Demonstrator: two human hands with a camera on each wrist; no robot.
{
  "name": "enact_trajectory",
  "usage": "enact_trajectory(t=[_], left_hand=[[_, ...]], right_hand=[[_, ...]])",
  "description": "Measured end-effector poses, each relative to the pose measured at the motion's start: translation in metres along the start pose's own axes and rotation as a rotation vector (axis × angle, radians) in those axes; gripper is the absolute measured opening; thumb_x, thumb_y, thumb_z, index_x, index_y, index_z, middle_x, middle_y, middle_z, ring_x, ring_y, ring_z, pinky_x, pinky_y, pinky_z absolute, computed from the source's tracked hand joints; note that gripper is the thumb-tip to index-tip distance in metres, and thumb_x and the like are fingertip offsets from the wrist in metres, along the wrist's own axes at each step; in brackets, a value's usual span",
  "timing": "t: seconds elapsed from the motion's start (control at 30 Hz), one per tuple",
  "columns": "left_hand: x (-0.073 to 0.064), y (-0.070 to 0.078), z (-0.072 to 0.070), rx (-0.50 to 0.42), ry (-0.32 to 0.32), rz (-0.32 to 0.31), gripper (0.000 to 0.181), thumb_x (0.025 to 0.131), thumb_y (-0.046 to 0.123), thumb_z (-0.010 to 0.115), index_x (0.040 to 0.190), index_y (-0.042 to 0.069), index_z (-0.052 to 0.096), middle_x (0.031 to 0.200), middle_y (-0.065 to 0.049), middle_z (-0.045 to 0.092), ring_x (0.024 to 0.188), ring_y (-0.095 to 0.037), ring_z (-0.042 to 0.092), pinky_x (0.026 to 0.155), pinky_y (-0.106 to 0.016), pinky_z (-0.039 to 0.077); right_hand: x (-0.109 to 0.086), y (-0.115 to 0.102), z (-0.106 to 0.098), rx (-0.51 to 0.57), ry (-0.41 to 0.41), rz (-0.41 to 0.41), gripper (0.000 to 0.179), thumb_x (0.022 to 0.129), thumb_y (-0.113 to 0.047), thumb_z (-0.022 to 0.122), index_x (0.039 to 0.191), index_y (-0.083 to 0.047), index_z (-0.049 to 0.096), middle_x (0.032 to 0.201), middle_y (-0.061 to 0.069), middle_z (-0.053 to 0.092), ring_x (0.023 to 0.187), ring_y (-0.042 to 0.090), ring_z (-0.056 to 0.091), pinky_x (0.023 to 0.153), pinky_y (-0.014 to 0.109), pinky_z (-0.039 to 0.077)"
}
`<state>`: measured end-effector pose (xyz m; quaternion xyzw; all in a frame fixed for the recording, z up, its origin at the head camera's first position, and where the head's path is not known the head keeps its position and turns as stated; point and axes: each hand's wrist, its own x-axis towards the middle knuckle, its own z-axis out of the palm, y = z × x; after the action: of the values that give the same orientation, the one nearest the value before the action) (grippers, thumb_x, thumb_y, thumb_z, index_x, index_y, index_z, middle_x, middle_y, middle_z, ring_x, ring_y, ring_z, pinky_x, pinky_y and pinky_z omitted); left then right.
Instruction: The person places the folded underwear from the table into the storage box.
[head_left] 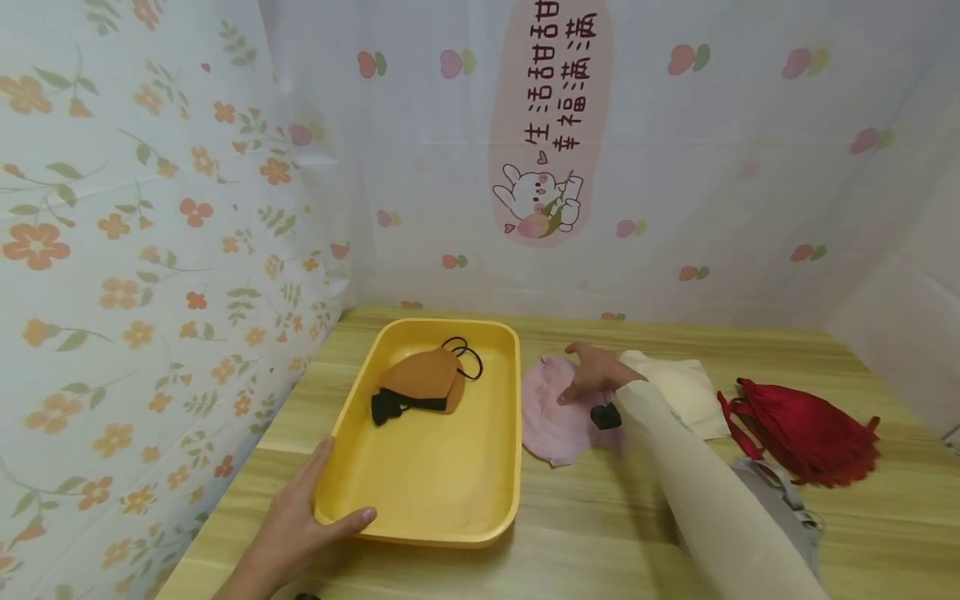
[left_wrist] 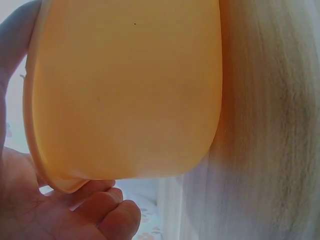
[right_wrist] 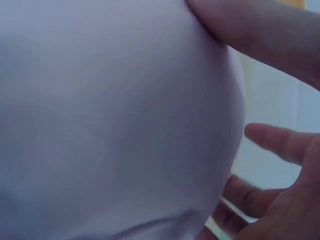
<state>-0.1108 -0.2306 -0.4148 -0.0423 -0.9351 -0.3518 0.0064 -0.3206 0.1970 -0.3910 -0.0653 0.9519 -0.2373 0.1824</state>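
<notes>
A yellow plastic tray point(head_left: 420, 492) stands on the table, my left hand point(head_left: 296, 508) gripping its near left corner. The left thumb lies over the front rim, and in the left wrist view the fingers point(left_wrist: 107, 210) bend below the outer corner. Inside the tray lies a folded orange-brown cup-shaped garment point(head_left: 423, 379) with black straps, resembling a bra. To the right of the tray my right hand point(head_left: 596, 371) reaches over a pink cloth garment point(head_left: 547, 408), fingers spread. In the right wrist view its smooth rounded face point(right_wrist: 125, 110) fills much of the picture, the thumb against its edge.
Right of the pink garment lie a cream cloth piece point(head_left: 678, 392), a red garment point(head_left: 806, 425) with straps and a frilled edge, and a grey strapped garment point(head_left: 787, 512), partly hidden by my right sleeve point(head_left: 697, 483). Printed cloth walls point(head_left: 420, 167) enclose the table.
</notes>
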Motion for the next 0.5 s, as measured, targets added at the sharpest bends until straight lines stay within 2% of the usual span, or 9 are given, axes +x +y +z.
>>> enact_trajectory(t=[0.1,0.23,0.4,0.5], left_hand=[[-0.001,0.000,0.001,-0.011,-0.004,-0.011,0.116,0.078,0.047,0.082,0.160,0.001,0.015,0.163,-0.029,0.024,0.145,-0.053,0.033,0.114,-0.067,0.034],[-0.001,0.001,0.001,-0.015,-0.017,-0.021,0.115,0.079,0.048,0.081,0.161,0.002,0.014,0.164,-0.028,0.022,0.146,-0.052,0.031,0.114,-0.068,0.034],[-0.001,0.003,0.000,-0.015,-0.025,-0.034,0.114,0.080,0.049,0.080,0.161,0.004,0.014,0.165,-0.027,0.022,0.147,-0.052,0.030,0.114,-0.069,0.033],[-0.001,0.003,0.000,-0.013,-0.013,-0.029,0.114,0.079,0.048,0.081,0.161,0.003,0.015,0.164,-0.027,0.022,0.147,-0.052,0.031,0.114,-0.069,0.033]], right_hand=[[0.001,0.003,0.000,-0.040,-0.017,0.011,0.098,0.074,-0.031,0.088,0.151,0.000,0.036,0.151,0.031,0.043,0.138,0.051,0.041,0.109,0.058,0.044],[0.003,0.007,-0.002,0.011,-0.005,-0.019,0.099,0.072,-0.028,0.090,0.149,0.004,0.037,0.149,0.030,0.045,0.135,0.046,0.046,0.107,0.054,0.048],[-0.001,0.012,-0.007,0.264,0.013,-0.089,0.098,0.072,-0.018,0.089,0.151,0.003,0.034,0.156,0.029,0.033,0.138,0.044,0.041,0.110,0.052,0.045],[-0.008,0.018,-0.011,0.410,-0.017,-0.096,0.095,0.077,-0.015,0.085,0.154,-0.003,0.031,0.155,0.029,0.032,0.130,0.040,0.046,0.101,0.044,0.050]])
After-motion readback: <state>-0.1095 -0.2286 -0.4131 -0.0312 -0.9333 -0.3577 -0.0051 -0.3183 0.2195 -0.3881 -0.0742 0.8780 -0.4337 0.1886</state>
